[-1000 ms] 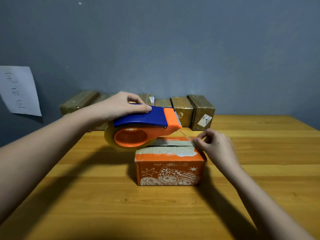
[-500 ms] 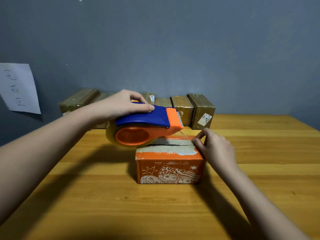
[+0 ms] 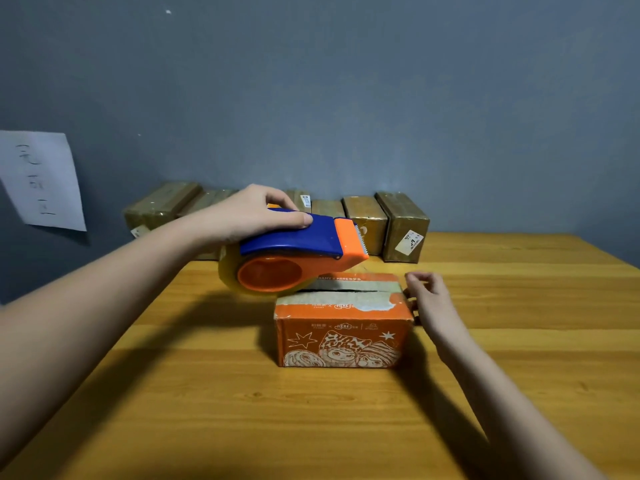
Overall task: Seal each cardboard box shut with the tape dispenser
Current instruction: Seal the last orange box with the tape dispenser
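Observation:
An orange printed cardboard box [image 3: 343, 336] stands mid-table, and a dark gap shows between its top flaps. My left hand [image 3: 254, 214] grips the blue and orange tape dispenser [image 3: 301, 252] from above. It holds the dispenser just over the box's left top edge, blade pointing right. My right hand [image 3: 429, 299] is at the box's right end. Its thumb and forefinger are pinched together by the top right corner, and its lower fingers touch the end face. The clear tape between blade and fingers is barely visible.
Several brown tape-wrapped boxes [image 3: 403, 225] line the back of the wooden table [image 3: 346, 427] against the grey wall. A white paper sheet [image 3: 41, 178] with handwriting hangs on the wall at left.
My right hand has moved down and right, from above the box's top right corner to its right end. The dispenser has stayed over the box's left side, shifting only slightly.

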